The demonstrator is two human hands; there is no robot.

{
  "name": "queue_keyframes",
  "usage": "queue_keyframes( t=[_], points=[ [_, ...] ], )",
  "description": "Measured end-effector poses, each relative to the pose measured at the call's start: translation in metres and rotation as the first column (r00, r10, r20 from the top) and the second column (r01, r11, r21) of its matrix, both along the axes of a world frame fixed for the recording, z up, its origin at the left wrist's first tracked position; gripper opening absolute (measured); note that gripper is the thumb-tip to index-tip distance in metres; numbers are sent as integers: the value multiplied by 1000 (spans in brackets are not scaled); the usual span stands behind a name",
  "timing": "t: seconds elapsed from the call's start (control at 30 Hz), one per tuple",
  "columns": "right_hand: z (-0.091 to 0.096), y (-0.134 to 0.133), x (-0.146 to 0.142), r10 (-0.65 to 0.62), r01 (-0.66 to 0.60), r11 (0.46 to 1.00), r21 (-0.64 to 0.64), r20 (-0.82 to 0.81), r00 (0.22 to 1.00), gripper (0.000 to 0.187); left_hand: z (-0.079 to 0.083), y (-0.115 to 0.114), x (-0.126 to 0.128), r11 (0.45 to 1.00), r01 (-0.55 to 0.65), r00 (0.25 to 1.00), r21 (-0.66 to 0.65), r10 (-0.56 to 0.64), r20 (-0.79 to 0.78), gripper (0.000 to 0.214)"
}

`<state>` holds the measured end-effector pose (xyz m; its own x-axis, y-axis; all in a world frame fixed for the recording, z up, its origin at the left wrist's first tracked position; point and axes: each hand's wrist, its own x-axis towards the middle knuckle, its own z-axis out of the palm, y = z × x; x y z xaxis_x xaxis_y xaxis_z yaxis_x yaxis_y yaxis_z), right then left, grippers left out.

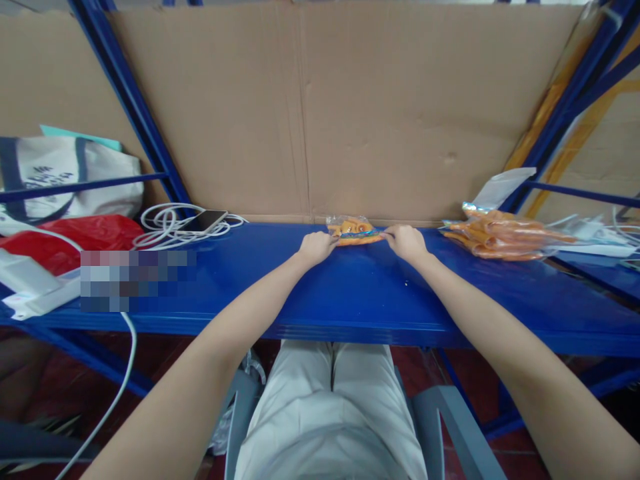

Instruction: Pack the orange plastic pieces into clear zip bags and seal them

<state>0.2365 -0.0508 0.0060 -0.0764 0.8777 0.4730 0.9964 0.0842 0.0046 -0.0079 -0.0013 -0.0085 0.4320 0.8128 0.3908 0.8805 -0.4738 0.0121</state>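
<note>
A small clear packet with orange contents (354, 231) lies at the back of the blue shelf (350, 293), against the cardboard wall. My left hand (316, 247) is closed and pinches the packet's left end. At the packet's right end, my right hand (406, 241) grips with closed fingers. Both forearms reach forward over the shelf.
A pile of similar orange packets (500, 235) lies to the right. A phone (204, 220) rests on coiled white cable (170, 228) at the left, beside a red bag (75, 239), a white tote (60, 175) and a white box (30, 287). Blue rack posts (135, 107) flank the cardboard.
</note>
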Motion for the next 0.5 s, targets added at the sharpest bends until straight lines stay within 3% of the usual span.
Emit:
queue_keyframes(
  t=[0.13,0.27,0.37,0.43,0.5],
  points=[
    [4,9,3,-45,44,999,-18,-63,997,34,10,16,7,999,39,997,2,-39,68,22],
    [21,18,8,-99,92,995,-49,-179,979,29,28,27,23,999,11,966,-46,2,258,22],
    [34,24,12,-139,144,990,-2,-264,954,24,38,30,36,998,2,937,-58,19,350,24],
    [39,29,13,-136,157,987,18,-406,904,20,43,31,42,996,6,902,-89,33,431,27],
    [42,34,12,-111,137,991,-11,-649,753,16,46,32,44,988,36,843,-152,52,536,28]
  ],
)
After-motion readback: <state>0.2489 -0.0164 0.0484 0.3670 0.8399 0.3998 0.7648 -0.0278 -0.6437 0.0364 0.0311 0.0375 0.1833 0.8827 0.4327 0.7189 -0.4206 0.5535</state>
